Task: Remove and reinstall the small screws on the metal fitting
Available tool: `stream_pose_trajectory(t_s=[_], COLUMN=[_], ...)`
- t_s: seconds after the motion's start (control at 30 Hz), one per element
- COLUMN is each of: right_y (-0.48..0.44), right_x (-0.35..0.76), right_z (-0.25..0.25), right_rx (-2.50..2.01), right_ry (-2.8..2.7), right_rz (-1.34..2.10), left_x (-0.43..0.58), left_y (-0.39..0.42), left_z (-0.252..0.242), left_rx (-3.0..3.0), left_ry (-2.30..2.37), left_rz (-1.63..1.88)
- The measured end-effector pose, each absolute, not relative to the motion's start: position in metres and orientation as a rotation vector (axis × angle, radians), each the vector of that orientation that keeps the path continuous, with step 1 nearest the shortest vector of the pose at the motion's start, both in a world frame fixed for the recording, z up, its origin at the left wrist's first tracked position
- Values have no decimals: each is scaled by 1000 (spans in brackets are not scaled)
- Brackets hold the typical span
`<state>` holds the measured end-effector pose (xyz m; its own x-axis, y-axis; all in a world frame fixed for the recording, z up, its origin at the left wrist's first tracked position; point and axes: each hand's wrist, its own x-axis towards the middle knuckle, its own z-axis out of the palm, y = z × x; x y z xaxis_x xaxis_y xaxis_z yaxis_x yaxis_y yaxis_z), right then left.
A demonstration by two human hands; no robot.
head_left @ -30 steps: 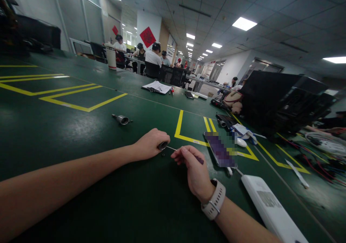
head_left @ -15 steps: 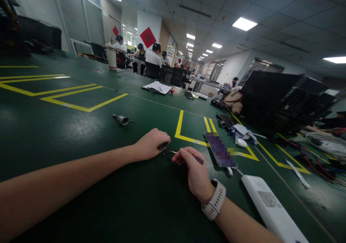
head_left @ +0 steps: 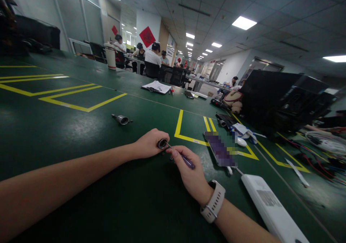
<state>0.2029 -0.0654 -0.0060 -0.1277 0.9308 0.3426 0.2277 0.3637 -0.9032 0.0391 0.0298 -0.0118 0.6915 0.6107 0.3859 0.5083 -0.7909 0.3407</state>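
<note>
My left hand (head_left: 151, 142) is wrapped round a round metal part (head_left: 162, 144), whose hollow end faces me and to the right. A screwdriver (head_left: 187, 162) with a purple handle is pinched in my right hand (head_left: 189, 171). Its thin shaft reaches the rim of the metal part; whether the tip is inside, I cannot tell. Tiny dark pieces (head_left: 171, 158) lie on the green table (head_left: 121, 203) just under my hands. Farther left, a similar metal part (head_left: 122, 119) rests on its side, apart from both hands.
A phone (head_left: 219, 149) and a white power strip (head_left: 270, 203) lie to the right. Beyond are a white mouse (head_left: 241, 142), a clipboard with papers (head_left: 156, 87) and a white bottle (head_left: 110, 56). Black equipment (head_left: 283, 102) and loose cables (head_left: 319, 160) occupy the far right. People sit in the background.
My right hand has moved slightly left, bringing the screwdriver's shaft up to the metal part's opening and tilting its handle down. My left hand has turned the opening more towards me.
</note>
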Motion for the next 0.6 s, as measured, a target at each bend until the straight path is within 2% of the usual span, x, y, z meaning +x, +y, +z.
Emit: stream_pose_trajectory(t_s=[0.6], right_y=[-63], right_x=[206], right_z=[-10], right_rx=[-1109], right_ry=[-1534], right_rz=[924], left_x=[39], left_y=[23], left_z=[-6], left_rx=[2844], left_ry=[876], left_rz=[584])
